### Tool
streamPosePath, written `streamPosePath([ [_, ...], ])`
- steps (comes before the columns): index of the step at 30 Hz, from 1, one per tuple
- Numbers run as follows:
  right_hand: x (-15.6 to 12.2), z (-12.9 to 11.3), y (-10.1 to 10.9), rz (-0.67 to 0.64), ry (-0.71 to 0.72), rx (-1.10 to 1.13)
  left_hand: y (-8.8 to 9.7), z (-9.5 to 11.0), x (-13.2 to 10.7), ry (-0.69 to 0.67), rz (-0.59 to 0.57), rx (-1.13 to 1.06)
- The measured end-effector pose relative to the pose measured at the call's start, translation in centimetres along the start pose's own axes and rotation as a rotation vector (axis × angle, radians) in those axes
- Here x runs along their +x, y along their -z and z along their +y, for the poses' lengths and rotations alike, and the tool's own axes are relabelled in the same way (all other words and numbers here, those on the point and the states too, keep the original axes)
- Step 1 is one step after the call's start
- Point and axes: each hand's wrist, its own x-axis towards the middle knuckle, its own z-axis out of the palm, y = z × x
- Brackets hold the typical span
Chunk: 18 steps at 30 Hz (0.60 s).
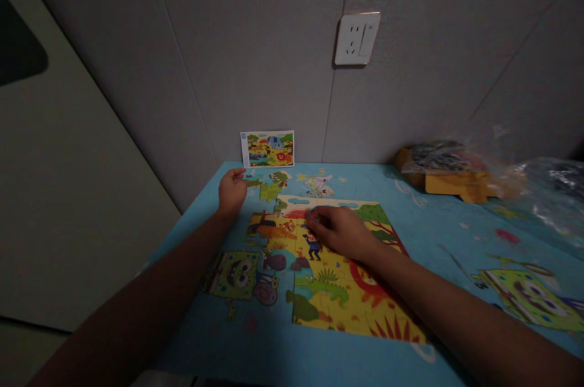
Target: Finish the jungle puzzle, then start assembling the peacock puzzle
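A partly joined jigsaw puzzle [337, 289] with bright animals lies on the blue cartoon-printed table [292, 356]. My right hand [340, 230] rests on the puzzle's upper middle, fingers curled and pressed onto a piece there. My left hand [232, 191] reaches to the far left corner of the table, fingers pinched on a small loose puzzle piece [240, 175]. More loose pieces [274, 187] and another pale loose piece [319, 185] lie just beyond the puzzle.
A small reference picture card [267, 148] leans against the grey wall. A wall socket [356, 38] is above. A yellow box under crinkled clear plastic [449, 174] sits at the table's back right, with more plastic [554, 192] at the far right.
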Motion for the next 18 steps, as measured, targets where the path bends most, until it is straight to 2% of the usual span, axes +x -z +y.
streamPosePath([
  [3, 0.0, -0.1, 0.0, 0.008, 0.004, -0.013, -0.3, -0.5, 0.6, 0.008, 0.022, 0.027],
  [6, 0.0, -0.2, 0.1, 0.012, 0.018, -0.025, -0.3, 0.6, 0.3, -0.054, 0.028, 0.076],
  [8, 0.0, -0.1, 0.1, 0.016, 0.032, -0.032, -0.1, 1.8, -0.3, -0.129, 0.037, 0.096],
  [11, 0.0, 0.1, 0.0, 0.018, 0.048, -0.035, 0.5, 3.5, -1.4, -0.353, -0.005, 0.077],
  [13, 0.0, 0.1, 0.0, 0.013, 0.052, -0.030, 0.8, 4.2, -2.1, -0.725, -0.154, 0.064],
  [15, 0.1, 0.1, 0.0, 0.011, 0.049, -0.026, 0.9, 4.6, -2.6, -0.956, -0.346, 0.065],
  [16, 0.1, 0.1, 0.0, 0.013, 0.046, -0.025, 1.0, 4.7, -2.7, -1.019, -0.441, 0.067],
  [18, 0.1, 0.2, 0.1, 0.009, 0.045, -0.023, 1.0, 4.7, -2.9, -1.060, -0.586, 0.080],
])
